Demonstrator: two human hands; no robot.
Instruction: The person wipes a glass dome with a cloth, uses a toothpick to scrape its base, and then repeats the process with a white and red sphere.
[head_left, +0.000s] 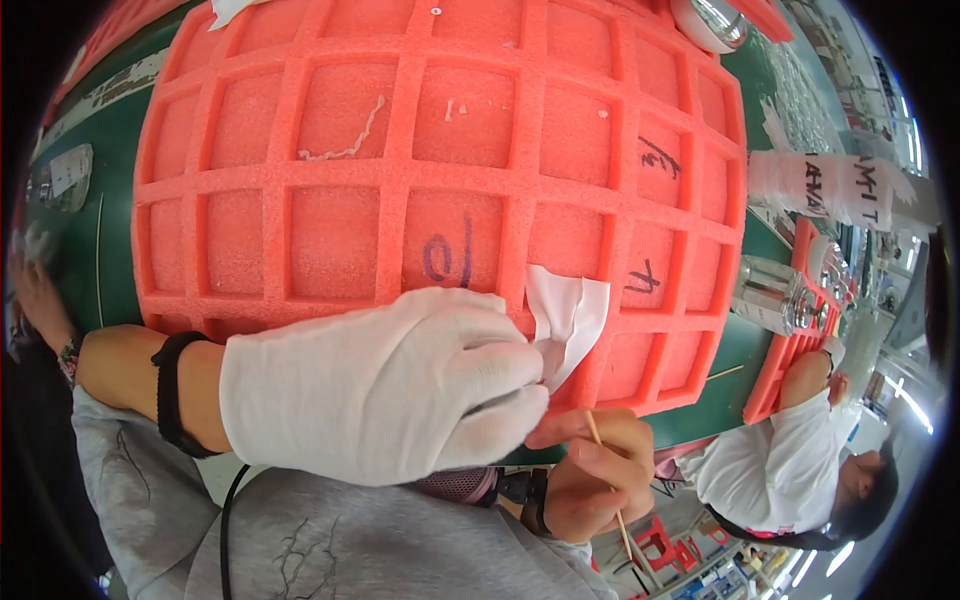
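Observation:
My left hand (385,385), in a white glove, is curled at the near edge of a red foam tray (520,180). A crumpled white cloth (570,315) sticks out from its closed fingers and lies against the tray. My bare right hand (600,465) is just right of the left one, below the tray's near edge. Its closed fingers grip a thin wooden stick (597,430), tilted, with the lower end pointing down. The tray has rows of square pockets, some with dark pen marks, and a whitish string-like strand lies in one. The left fingertips are partly hidden.
The tray rests on a green table (110,250). At the right are a clear jar-like piece (770,295), a plastic-wrapped bundle (830,190) and another red tray (770,385). A co-worker in a white shirt (770,465) sits there. Another person's hand (40,305) is at the far left.

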